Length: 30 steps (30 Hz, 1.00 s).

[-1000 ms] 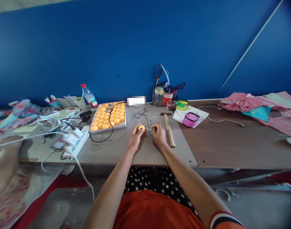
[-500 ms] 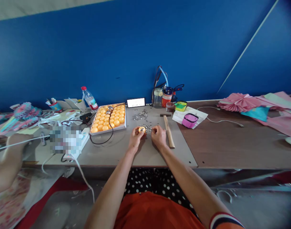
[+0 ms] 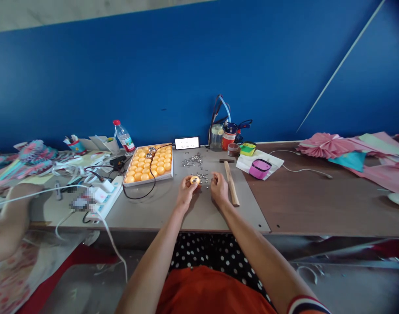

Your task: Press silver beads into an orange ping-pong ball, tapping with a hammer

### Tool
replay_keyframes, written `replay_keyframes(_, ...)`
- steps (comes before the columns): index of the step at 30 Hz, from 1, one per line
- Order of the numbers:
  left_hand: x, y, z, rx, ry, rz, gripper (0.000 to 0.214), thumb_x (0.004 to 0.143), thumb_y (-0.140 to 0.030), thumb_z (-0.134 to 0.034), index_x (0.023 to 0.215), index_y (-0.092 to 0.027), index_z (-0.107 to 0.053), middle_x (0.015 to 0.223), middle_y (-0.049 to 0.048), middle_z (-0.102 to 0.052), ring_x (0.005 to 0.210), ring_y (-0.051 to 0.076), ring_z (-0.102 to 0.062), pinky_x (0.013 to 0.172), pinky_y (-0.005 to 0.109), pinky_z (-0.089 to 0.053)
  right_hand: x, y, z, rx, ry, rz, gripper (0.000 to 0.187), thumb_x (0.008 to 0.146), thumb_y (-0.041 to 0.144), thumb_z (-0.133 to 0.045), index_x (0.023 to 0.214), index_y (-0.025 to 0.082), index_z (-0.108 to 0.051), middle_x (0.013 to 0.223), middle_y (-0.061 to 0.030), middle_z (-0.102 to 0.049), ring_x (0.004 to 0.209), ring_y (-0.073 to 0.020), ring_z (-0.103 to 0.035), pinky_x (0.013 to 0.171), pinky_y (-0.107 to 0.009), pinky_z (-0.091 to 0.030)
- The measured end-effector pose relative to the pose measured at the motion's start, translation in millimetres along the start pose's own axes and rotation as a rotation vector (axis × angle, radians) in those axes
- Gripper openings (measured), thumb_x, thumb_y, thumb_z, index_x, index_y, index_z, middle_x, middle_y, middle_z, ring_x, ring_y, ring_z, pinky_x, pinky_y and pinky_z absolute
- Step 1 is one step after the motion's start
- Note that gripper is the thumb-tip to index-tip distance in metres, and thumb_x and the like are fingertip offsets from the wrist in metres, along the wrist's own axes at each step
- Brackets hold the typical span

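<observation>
My left hand (image 3: 185, 194) is closed around an orange ball (image 3: 193, 184), with a silvery metal piece showing on its upper face. To its right, my right hand (image 3: 219, 187) is apart from the ball, thumb and fingers pinched together. Whatever sits between those fingertips is too small to make out. Small shiny metal parts (image 3: 203, 178) lie scattered on the grey board just beyond both hands, and a larger heap of metal parts (image 3: 192, 160) is farther back. A hammer (image 3: 231, 183) with a wooden handle rests right of my right hand.
A box of orange balls (image 3: 148, 163) stands left, crossed by a black cable. Behind are a phone (image 3: 186, 143), jars (image 3: 216, 137) and a bottle (image 3: 123, 137). A power strip (image 3: 109, 198) with cords lies left, near another person's arm (image 3: 14, 213). Pink paper (image 3: 326, 150) lies right.
My right hand has drawn slightly right, away from the ball and the small parts. The metal piece on the ball now faces up more plainly. My left hand stays nearly in place.
</observation>
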State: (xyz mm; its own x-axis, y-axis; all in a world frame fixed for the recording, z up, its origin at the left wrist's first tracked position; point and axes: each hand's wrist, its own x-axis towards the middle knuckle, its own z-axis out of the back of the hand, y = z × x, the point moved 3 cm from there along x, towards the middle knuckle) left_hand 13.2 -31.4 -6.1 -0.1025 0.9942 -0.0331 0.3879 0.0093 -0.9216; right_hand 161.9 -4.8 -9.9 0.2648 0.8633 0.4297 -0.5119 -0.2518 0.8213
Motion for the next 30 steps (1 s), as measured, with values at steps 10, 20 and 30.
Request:
replay_keyframes(10,-5,-6,-5.9,0.032,0.065,-0.038,0.046,0.06,-0.027,-0.076,0.1,-0.018,-0.054,0.092,0.003,-0.063,0.074,0.013,-0.061,0.071,0.027,-0.05,-3,10,1,-0.031,0.121,0.052,0.028,0.073,0.015,-0.038,0.076,0.019,-0.065,0.078,-0.0033,-0.067,0.075,-0.0178,-0.059,0.077,-0.031,-0.042)
replay_keyframes(20,-3,-4,-4.4,-0.024,0.069,0.004,0.05,0.059,-0.025,-0.075,0.104,-0.02,-0.054,0.094,0.0017,-0.062,0.073,0.012,-0.06,0.071,0.028,-0.049,-4,13,4,0.234,0.119,0.022,0.025,0.074,0.023,-0.039,0.083,0.018,-0.062,0.071,-0.0019,-0.061,0.063,-0.0149,-0.053,0.064,-0.026,-0.042)
replay_keyframes(30,0,-2,-2.4,-0.048,0.063,0.03,0.052,0.058,-0.027,-0.076,0.106,-0.021,-0.055,0.091,0.0014,-0.063,0.07,0.013,-0.062,0.068,0.027,-0.049,-4,13,6,0.452,0.171,-0.1,0.021,0.067,0.024,-0.043,0.07,0.018,-0.063,0.061,0.0006,-0.055,0.059,-0.0137,-0.049,0.057,-0.025,-0.04)
